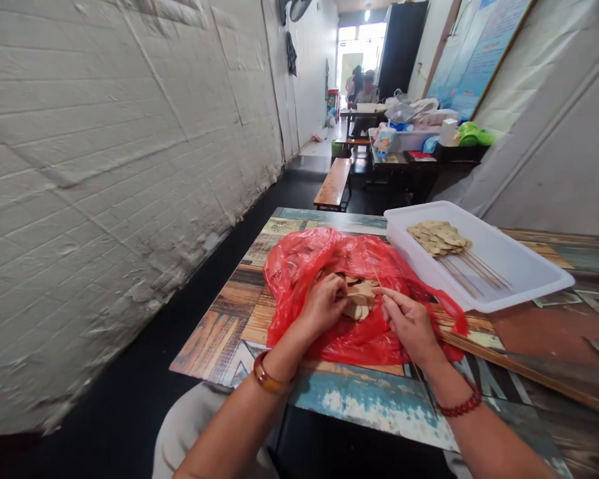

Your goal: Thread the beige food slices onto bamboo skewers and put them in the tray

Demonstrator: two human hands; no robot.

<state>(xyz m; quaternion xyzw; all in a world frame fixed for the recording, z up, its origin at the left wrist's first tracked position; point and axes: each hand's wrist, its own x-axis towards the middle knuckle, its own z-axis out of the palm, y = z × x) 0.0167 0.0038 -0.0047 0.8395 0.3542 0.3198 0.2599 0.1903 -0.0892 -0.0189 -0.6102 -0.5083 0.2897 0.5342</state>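
A red plastic bag (pixel 299 256) lies open on the table in front of me, with thin flat tan slices (pixel 358 310) piled inside. My left hand (pixel 325 303) reaches into the bag's opening, its fingers closed on the edge of a tan slice (pixel 363 291). Just right of it, my right hand (pixel 408 322) pinches a thin bamboo skewer (pixel 424 387). The skewer's upper end rises past my fingertips beside the slice, and its lower end passes under my palm towards the table's front edge. Whether its tip touches the slice I cannot tell.
A white plastic tray (pixel 522 266) at the right holds skewered slices (pixel 439 238). Long bamboo skewers (pixel 524 369) lie right of the bag. Behind stand a wooden bench (pixel 333 183) and a cluttered table (pixel 404 156). A white wall (pixel 130 166) runs along the left; a person (pixel 367 96) sits far back.
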